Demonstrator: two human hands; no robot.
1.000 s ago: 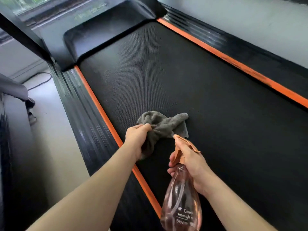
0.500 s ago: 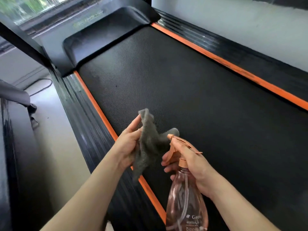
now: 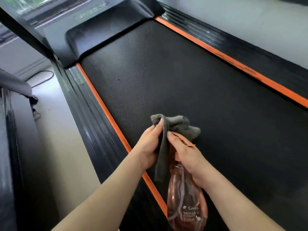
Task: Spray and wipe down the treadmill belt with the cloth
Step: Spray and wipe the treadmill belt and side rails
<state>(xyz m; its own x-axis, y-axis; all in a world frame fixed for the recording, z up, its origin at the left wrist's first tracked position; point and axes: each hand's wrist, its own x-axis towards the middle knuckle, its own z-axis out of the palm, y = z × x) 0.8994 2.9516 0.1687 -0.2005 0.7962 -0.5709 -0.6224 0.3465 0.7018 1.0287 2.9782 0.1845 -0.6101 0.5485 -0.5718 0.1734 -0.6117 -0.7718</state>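
Note:
The black treadmill belt [image 3: 191, 84] fills the middle of the view, edged by orange strips. My left hand [image 3: 150, 147] grips a grey cloth [image 3: 176, 125], held up above the belt near its left edge; part of it hangs down between my hands. My right hand [image 3: 188, 157] holds a clear pink spray bottle [image 3: 186, 202] by its neck, nozzle pointing forward, and its fingertips touch the cloth. The bottle's body hangs below my wrist.
Black ribbed side rails [image 3: 93, 117] run along both sides of the belt. The motor cover [image 3: 106, 29] sits at the far end. A pale wall [image 3: 250, 22] stands to the right. Floor [image 3: 55, 130] with a cable and another dark machine [image 3: 10, 147] lie left.
The cloth was lying on the belt under my left hand one second ago; it has been lifted off, and both hands have come together on it. The bottle has stayed in my right hand.

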